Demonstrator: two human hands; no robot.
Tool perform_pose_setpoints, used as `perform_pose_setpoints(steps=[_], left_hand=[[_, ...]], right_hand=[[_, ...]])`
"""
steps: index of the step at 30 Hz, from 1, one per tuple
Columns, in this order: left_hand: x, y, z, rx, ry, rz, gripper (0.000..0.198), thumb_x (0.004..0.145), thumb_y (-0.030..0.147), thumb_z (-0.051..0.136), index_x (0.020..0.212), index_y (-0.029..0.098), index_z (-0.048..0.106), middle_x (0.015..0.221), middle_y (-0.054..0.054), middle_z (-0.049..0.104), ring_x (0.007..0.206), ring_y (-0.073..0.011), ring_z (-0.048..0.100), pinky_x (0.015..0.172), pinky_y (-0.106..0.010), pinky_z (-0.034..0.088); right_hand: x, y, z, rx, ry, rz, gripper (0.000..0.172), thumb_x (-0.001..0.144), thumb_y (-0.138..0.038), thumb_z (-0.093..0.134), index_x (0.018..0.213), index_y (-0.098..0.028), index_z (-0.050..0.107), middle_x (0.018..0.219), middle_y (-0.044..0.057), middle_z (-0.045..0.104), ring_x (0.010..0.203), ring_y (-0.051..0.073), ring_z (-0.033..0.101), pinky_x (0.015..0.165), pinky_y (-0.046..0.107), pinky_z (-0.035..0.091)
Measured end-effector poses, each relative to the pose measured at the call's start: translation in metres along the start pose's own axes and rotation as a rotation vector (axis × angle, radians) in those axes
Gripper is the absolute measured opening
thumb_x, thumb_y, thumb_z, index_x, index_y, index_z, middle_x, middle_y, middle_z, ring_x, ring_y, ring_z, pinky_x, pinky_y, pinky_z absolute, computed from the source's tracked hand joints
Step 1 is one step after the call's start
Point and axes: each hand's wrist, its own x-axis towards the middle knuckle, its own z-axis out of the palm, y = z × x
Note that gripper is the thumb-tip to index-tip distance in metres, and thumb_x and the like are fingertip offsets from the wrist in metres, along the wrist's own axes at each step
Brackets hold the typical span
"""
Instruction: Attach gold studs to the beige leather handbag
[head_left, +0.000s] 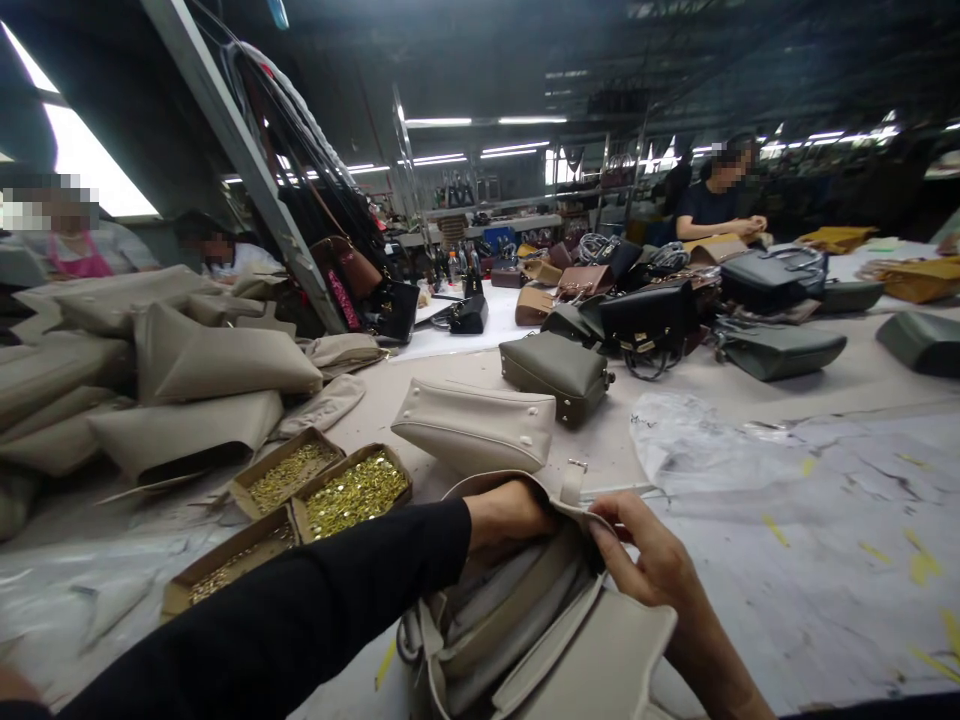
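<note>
An unfinished beige handbag (630, 650) stands open in front of me, its grey lining showing. My left hand (517, 510) reaches into it, with the fingers hidden behind the bag's upper edge. At the right side of the opening my right hand (652, 550) pinches the rim between thumb and fingers. A small strap tab with a metal piece (574, 480) sticks up from the rim between both hands. Just beyond lies another beige handbag (472, 425) on its side, metal feet on its base. Left of my forearm are cardboard trays of gold-coloured metal fittings (352, 495).
Beige bag bodies (217, 360) are heaped at the left. An olive bag (559, 370) and several dark and brown bags (649, 315) lie farther back. Plastic sheeting (682, 440) covers part of the right side. A metal post (247, 160) slants up at left. Co-workers sit beyond.
</note>
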Motion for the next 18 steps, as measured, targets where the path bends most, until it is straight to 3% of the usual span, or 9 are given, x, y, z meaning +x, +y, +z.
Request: perform_pose_setpoints(steps=[3, 6, 8, 14, 18], left_hand=[[-0.021, 0.007, -0.007, 0.093, -0.067, -0.123, 0.015, 0.053, 0.008, 0.060, 0.065, 0.017, 0.058, 0.061, 0.004, 0.057, 0.056, -0.0122, 0.045, 0.051, -0.024, 0.035], [-0.041, 0.017, -0.015, 0.311, -0.049, -0.069, 0.021, 0.057, 0.007, 0.059, 0.056, 0.018, 0.041, 0.053, 0.006, 0.037, 0.054, -0.0099, 0.032, 0.051, -0.028, 0.020], [-0.048, 0.020, -0.018, 0.428, -0.054, -0.018, 0.024, 0.060, 0.006, 0.056, 0.056, 0.018, 0.036, 0.053, 0.005, 0.033, 0.055, -0.0101, 0.029, 0.052, -0.030, 0.018], [-0.047, 0.017, -0.020, 0.379, -0.041, -0.016, 0.017, 0.064, 0.009, 0.055, 0.077, 0.020, 0.055, 0.072, 0.005, 0.056, 0.069, -0.0136, 0.048, 0.057, -0.027, 0.028], [-0.051, 0.016, -0.017, 0.199, -0.004, -0.022, 0.012, 0.074, 0.021, 0.063, 0.079, 0.019, 0.052, 0.078, 0.002, 0.061, 0.073, -0.0144, 0.050, 0.061, -0.025, 0.034]], right_hand=[[0.000, -0.004, 0.003, 0.006, 0.105, 0.131, 0.018, 0.107, -0.036, 0.049, 0.104, -0.022, 0.059, 0.090, 0.003, 0.062, 0.077, 0.019, 0.064, 0.071, 0.030, 0.058], [0.000, -0.002, 0.006, -0.005, 0.182, 0.174, 0.020, 0.105, -0.040, 0.049, 0.103, -0.023, 0.060, 0.094, 0.003, 0.063, 0.084, 0.021, 0.065, 0.076, 0.032, 0.057], [0.002, 0.000, 0.008, 0.010, 0.188, 0.183, 0.021, 0.105, -0.040, 0.048, 0.108, -0.023, 0.060, 0.099, 0.004, 0.065, 0.088, 0.022, 0.066, 0.080, 0.034, 0.058], [0.003, 0.002, 0.007, 0.196, 0.072, 0.276, 0.024, 0.107, -0.045, 0.051, 0.116, -0.024, 0.057, 0.110, 0.006, 0.069, 0.092, 0.022, 0.071, 0.085, 0.034, 0.060], [0.000, 0.007, 0.005, 0.246, 0.036, 0.295, 0.029, 0.106, -0.050, 0.055, 0.115, -0.023, 0.060, 0.105, 0.005, 0.071, 0.090, 0.021, 0.073, 0.077, 0.028, 0.059]])
